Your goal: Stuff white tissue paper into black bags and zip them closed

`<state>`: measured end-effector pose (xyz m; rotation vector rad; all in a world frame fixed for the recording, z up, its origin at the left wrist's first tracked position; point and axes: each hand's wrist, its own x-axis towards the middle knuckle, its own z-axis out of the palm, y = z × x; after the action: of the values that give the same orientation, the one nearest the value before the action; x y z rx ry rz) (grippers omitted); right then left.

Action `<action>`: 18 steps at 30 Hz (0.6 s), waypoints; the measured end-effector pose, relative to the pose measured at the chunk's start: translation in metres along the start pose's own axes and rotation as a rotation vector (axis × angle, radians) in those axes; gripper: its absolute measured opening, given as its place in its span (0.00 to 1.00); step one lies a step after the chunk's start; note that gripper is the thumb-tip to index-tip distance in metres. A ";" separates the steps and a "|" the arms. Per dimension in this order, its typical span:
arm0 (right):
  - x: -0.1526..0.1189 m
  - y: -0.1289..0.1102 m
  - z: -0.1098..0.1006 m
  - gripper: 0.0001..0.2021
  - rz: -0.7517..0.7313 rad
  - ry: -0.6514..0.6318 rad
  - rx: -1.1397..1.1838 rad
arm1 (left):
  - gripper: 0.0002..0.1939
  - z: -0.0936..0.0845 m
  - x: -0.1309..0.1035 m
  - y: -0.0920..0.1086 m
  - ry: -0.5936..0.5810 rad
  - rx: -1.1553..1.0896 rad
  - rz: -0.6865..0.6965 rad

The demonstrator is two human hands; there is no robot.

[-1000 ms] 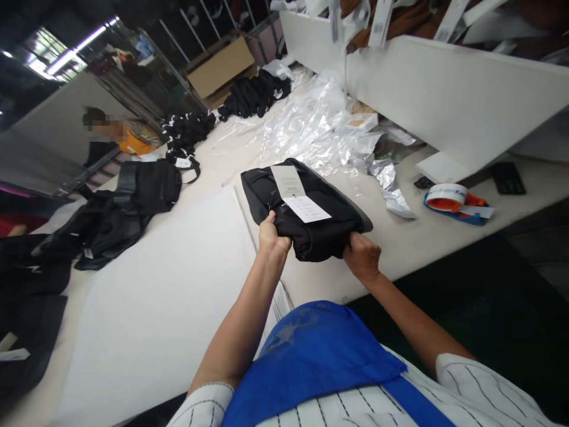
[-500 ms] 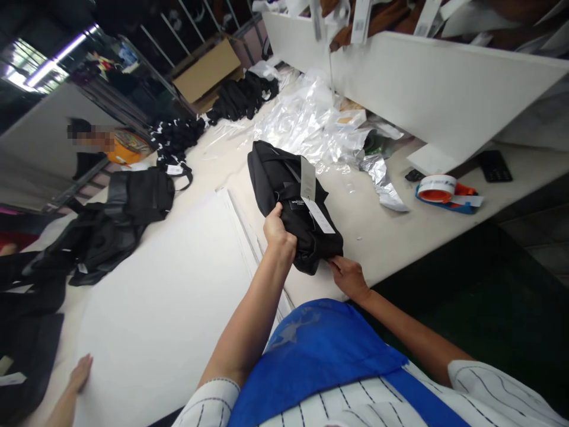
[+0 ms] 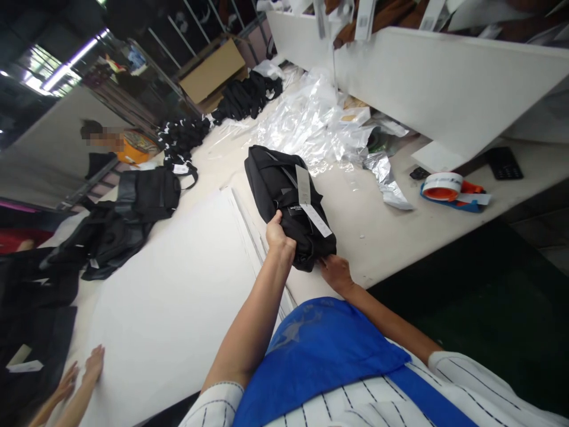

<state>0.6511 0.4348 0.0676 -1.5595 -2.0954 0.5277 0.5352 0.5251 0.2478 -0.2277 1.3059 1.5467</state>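
Observation:
A black bag [image 3: 275,184] with a beige tag [image 3: 303,184] and a white label [image 3: 316,220] rests at the middle of the table. My left hand [image 3: 280,237] grips its near left side, thumb on top and the other fingers hidden beneath. At the bag's near right corner is my right hand [image 3: 336,273], closed on its lower edge, with the fingertips partly hidden under the fabric.
Large white sheets [image 3: 164,296] lie to the left, with another person's hands [image 3: 94,363] on them. Black bags [image 3: 146,196] are beyond. Clear plastic bags [image 3: 302,118], a tape dispenser [image 3: 444,188] and a black phone [image 3: 504,163] lie right of centre.
The black bag has shifted slightly left, its near end most, and my right hand has moved left with it. A second hand of the other person now shows at the lower left.

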 end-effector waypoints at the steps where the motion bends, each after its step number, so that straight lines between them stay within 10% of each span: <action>1: -0.007 0.000 -0.003 0.13 -0.032 -0.001 0.033 | 0.12 0.002 0.001 0.003 -0.004 0.003 -0.003; 8: -0.005 0.020 -0.018 0.10 -0.027 -0.073 0.159 | 0.13 -0.025 0.016 0.031 -0.065 0.190 0.126; 13: 0.007 0.016 -0.014 0.11 -0.016 -0.072 0.186 | 0.38 -0.075 -0.008 0.048 -0.096 0.544 0.667; 18: 0.001 0.028 -0.015 0.14 -0.087 0.112 0.118 | 0.53 -0.116 -0.050 0.016 -0.383 1.168 0.880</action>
<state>0.6812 0.4441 0.0644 -1.3932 -2.0002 0.5117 0.4928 0.4055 0.2475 1.4532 1.8514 1.0981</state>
